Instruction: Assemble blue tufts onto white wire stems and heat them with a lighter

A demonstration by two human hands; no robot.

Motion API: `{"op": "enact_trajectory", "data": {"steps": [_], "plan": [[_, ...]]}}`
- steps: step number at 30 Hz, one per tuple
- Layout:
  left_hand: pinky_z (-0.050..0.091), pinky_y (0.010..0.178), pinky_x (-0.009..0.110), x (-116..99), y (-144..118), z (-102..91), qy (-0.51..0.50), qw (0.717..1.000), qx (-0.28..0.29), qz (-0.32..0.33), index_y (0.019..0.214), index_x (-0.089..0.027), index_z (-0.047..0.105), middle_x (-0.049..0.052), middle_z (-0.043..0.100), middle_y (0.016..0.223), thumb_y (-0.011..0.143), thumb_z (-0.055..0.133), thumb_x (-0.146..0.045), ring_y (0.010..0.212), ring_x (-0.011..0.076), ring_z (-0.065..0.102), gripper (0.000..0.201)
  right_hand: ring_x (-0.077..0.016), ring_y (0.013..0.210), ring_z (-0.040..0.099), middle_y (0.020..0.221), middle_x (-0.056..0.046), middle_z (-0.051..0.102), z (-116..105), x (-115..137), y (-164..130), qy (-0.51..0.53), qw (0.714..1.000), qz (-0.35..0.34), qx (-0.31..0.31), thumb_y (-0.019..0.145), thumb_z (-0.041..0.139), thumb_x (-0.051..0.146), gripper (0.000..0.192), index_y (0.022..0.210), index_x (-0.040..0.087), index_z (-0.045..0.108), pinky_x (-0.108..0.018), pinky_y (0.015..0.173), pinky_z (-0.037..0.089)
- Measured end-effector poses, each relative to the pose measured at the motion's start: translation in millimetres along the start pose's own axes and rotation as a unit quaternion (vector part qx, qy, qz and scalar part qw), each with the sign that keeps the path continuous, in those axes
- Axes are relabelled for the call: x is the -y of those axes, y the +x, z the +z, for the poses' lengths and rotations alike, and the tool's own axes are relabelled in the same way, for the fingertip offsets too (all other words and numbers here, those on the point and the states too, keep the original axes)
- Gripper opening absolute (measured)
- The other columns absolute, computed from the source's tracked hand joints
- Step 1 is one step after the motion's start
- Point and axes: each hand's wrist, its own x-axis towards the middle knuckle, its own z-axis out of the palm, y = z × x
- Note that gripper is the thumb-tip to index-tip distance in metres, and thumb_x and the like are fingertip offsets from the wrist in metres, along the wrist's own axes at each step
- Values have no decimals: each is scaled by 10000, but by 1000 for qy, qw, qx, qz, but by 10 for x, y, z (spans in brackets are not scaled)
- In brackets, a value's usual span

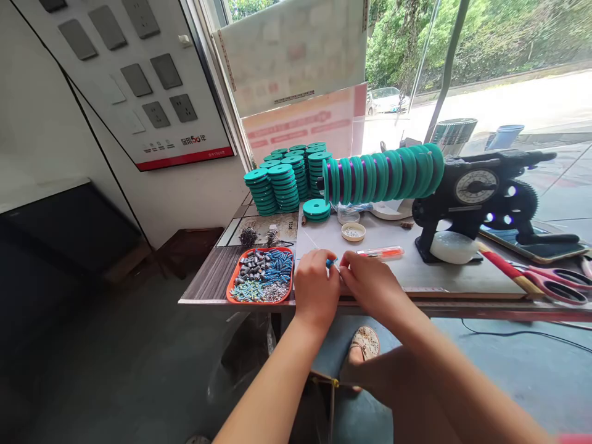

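Both hands together at the near edge of a table [208, 280]. In the left hand [318, 287], fingers bent and closed: a blue piece [331, 263], held at the fingertips and mostly covered. Just beside, on the right: right hand [372, 277], fingers curled, thumb and forefinger drawn in close to the blue piece; gripping or merely touching, impossible to tell at this size.

Just left of the left hand: orange tray [259, 302], sorted into four heaps. Farther from the body, grey weights [252, 266] on the left and blue springs [279, 266] on the right; nearer, yellow-green pieces [247, 291] on the left and silver bits [276, 292] on the right. Behind the tray, beyond the left hand to the left: two dark clumps [248, 237].

Beyond the left hand, farther back: stacked green spools [283, 185], with a lower pile [317, 209] closer to the hand. Just beyond the right hand: orange pen [383, 253], lying flat; past it, a round dish [353, 237] containing small bits. Above and beyond the right hand: row of spools [383, 176], carried on a black machine [476, 203] with a dial. Well to the right of the right hand: pink-handled scissors [557, 283].
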Motion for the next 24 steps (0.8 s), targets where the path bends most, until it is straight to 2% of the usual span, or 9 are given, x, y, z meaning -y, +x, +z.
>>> {"op": "enact_trajectory", "data": {"steps": [4, 6, 7, 9, 12, 15, 19, 24], "plan": [[456, 718, 266, -15, -81, -76, -38, 998, -49, -3, 792, -156, 600, 32, 639, 810, 704, 520, -38, 767, 139, 573, 168, -153, 673, 520, 692, -23, 583, 73, -2, -41, 87, 996, 4, -34, 864, 345, 245, 195, 770, 173, 500, -242, 549, 285], [465, 690, 237, -28, -128, -134, -56, 996, -69, -3, 796, -157, 597, 19, 635, 805, 706, 530, -36, 740, 116, 574, 165, -128, 611, 475, 628, 6, 532, 115, 9, -61, 179, 983, -7, -40, 851, 358, 281, 201, 733, 176, 481, -229, 533, 286], [469, 684, 224, -35, -151, -168, -63, 995, -77, -3, 797, -157, 595, 15, 633, 809, 706, 535, -34, 734, 106, 574, 165, -121, 575, 446, 590, 18, 500, 135, 16, -70, 244, 969, -16, -37, 838, 373, 305, 205, 720, 175, 480, -228, 519, 279], [477, 696, 211, -45, -199, -248, -78, 992, -96, 0, 798, -158, 595, 13, 632, 824, 706, 539, -28, 752, 97, 580, 169, -111, 524, 384, 537, 36, 430, 167, 37, -89, 385, 922, -40, -21, 792, 425, 352, 216, 687, 171, 480, -231, 499, 259], [486, 752, 228, -49, -285, -388, -85, 989, -118, 22, 808, -163, 601, 24, 637, 865, 719, 537, -33, 833, 114, 594, 170, -101, 506, 352, 523, 49, 393, 182, 97, -131, 523, 848, -60, 65, 721, 484, 391, 238, 639, 171, 442, -229, 498, 262], [491, 793, 258, -29, -397, -526, -69, 988, -127, 47, 816, -167, 607, 39, 643, 888, 731, 537, -46, 872, 134, 605, 163, -100, 527, 358, 532, 47, 402, 202, 208, -198, 570, 810, -70, 121, 676, 518, 398, 255, 614, 168, 428, -232, 525, 284], [502, 754, 235, 35, -565, -671, -59, 988, -141, 29, 807, -162, 614, 38, 650, 875, 727, 552, -50, 847, 125, 613, 151, -105, 584, 363, 584, 27, 437, 303, 394, -335, 601, 792, -74, 78, 656, 547, 383, 249, 614, 145, 486, -238, 575, 301], [503, 777, 254, 100, -732, -783, -70, 986, -152, -21, 800, -159, 623, 37, 652, 881, 722, 564, -71, 850, 131, 613, 131, -133, 668, 463, 641, 0, 533, 409, 541, -539, 649, 755, -40, 82, 647, 577, 342, 203, 661, 141, 561, -250, 681, 360]]}}
